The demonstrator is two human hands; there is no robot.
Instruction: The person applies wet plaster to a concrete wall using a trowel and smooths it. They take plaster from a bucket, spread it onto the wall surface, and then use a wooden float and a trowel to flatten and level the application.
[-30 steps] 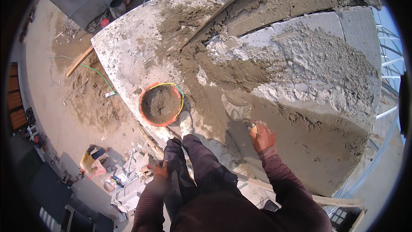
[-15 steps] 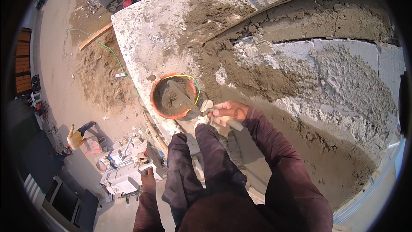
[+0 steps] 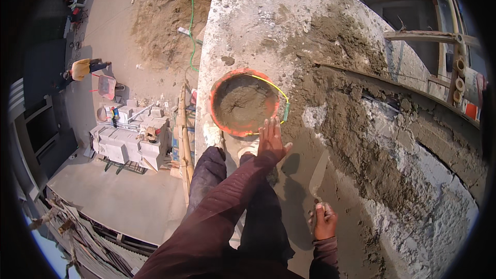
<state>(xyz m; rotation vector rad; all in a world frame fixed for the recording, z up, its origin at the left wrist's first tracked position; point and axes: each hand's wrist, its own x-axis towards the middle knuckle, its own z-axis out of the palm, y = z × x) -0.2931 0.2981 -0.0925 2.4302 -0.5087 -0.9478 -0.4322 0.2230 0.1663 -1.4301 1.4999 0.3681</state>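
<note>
A round orange-red bucket [image 3: 215, 118] stands in front of my feet with grey wet mortar [image 3: 243, 104] inside. Its yellow wire handle [image 3: 276, 89] with a green grip lies along the right side. My left hand [image 3: 272, 140] reaches across my legs, its fingers stretched out flat against the near right rim. To the right and lower, my right hand [image 3: 324, 220] is closed round the handle of a trowel. The long narrow trowel blade [image 3: 320, 171] points away from me, over the smeared mortar surface.
Rough mortar [image 3: 356, 129] is spread to the right, beside a long board [image 3: 403, 85]. Down at left are a bamboo pole [image 3: 183, 134], stacked white blocks [image 3: 126, 142], a wheelbarrow [image 3: 107, 87] and a person in yellow [image 3: 81, 70]. A green hose [image 3: 191, 15] crosses the sand.
My left hand has come from hanging at the lower left to the bucket's rim. My right hand has drawn the trowel out from over the bucket to the right. The view has turned.
</note>
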